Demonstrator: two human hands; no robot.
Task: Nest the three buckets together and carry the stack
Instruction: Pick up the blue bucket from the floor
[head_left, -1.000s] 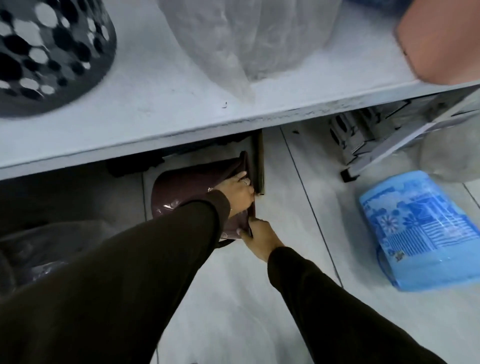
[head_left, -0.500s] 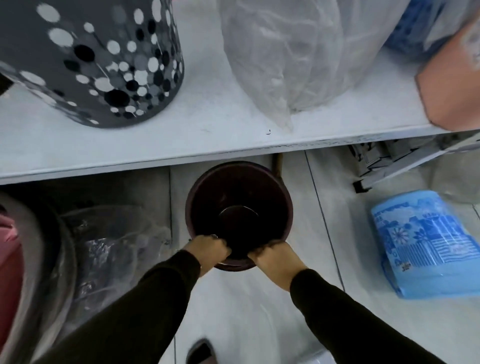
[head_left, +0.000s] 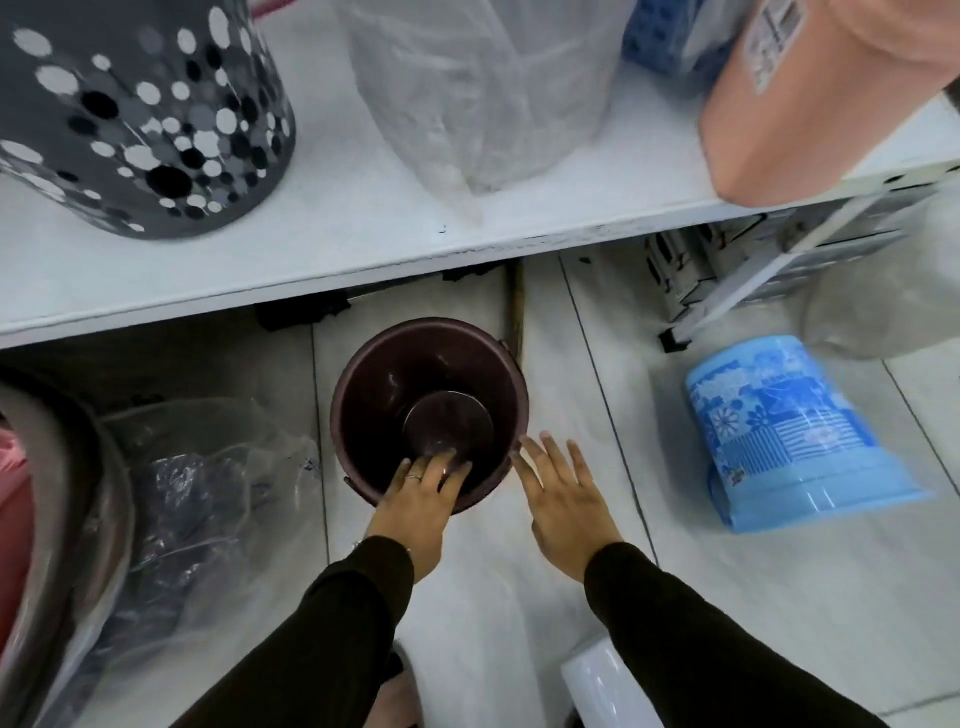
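Note:
A dark maroon bucket (head_left: 395, 395) stands upright on the tiled floor just below the shelf edge. My left hand (head_left: 421, 493) lies over its near rim, fingers spread and dipping inside, not gripping. To the right of the bucket my right hand (head_left: 563, 493) hovers open, fingers apart, its fingertips close to the rim. A blue patterned bucket (head_left: 784, 431) lies upside down and tilted on the floor to the right. A white rounded object (head_left: 597, 686) shows at the bottom edge; I cannot tell what it is.
A white shelf (head_left: 363, 228) overhangs the floor, carrying a grey dotted bin (head_left: 140, 119), a clear plastic-wrapped item (head_left: 467, 88) and a peach container (head_left: 810, 88). Crumpled plastic wrap (head_left: 208, 493) and a large basin rim (head_left: 67, 493) lie left. A metal frame (head_left: 748, 270) stands at right.
The maroon bucket was tipped from its side to upright. Both hands gripped its near rim half a second ago; now they have let go and opened.

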